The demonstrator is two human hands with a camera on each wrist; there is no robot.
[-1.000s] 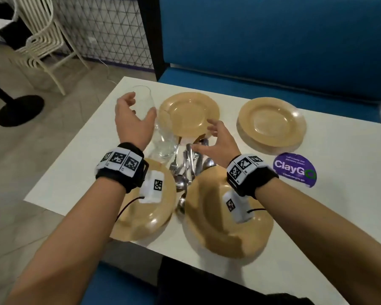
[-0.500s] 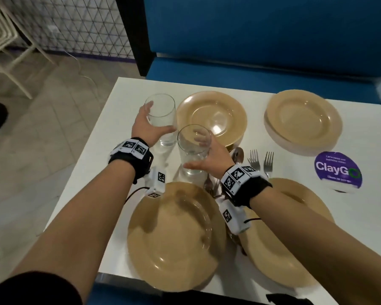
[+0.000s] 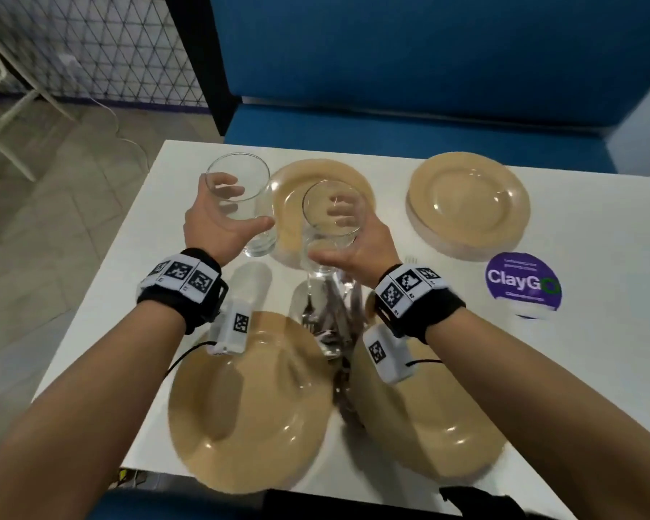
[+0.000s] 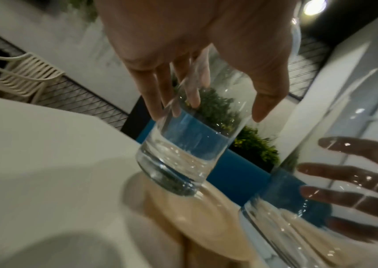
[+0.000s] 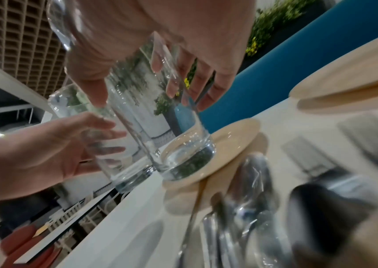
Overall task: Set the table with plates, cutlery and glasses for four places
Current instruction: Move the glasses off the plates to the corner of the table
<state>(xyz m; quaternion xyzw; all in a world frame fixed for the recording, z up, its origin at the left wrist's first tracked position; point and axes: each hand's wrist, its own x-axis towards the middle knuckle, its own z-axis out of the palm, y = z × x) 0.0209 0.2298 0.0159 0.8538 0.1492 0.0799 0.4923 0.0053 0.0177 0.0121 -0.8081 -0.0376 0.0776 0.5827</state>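
Observation:
Two clear empty glasses are held up over the white table [image 3: 158,234]. My left hand [image 3: 243,206] grips the left glass [image 3: 258,243], tilted, its base above the table near the far left plate [image 3: 357,185]. My right hand [image 3: 334,234] grips the right glass [image 3: 316,204] close beside it. The left wrist view shows the left glass [image 4: 183,154] under my fingers and the other glass [image 4: 321,199] to the right. Tan plates lie at far right [image 3: 468,204], near left [image 3: 248,403] and near right [image 3: 447,425]. Cutlery [image 3: 334,324] is piled between the near plates.
A purple round ClayGo sticker [image 3: 522,287] is on the table at the right. A blue bench [image 3: 391,118] runs along the far edge. To the left are the table's edge, tiled floor and a white chair [image 3: 1,106].
One second ago the right hand was open over the cutlery; it then took hold of the second glass. Both glasses now stand higher above the table, closer together.

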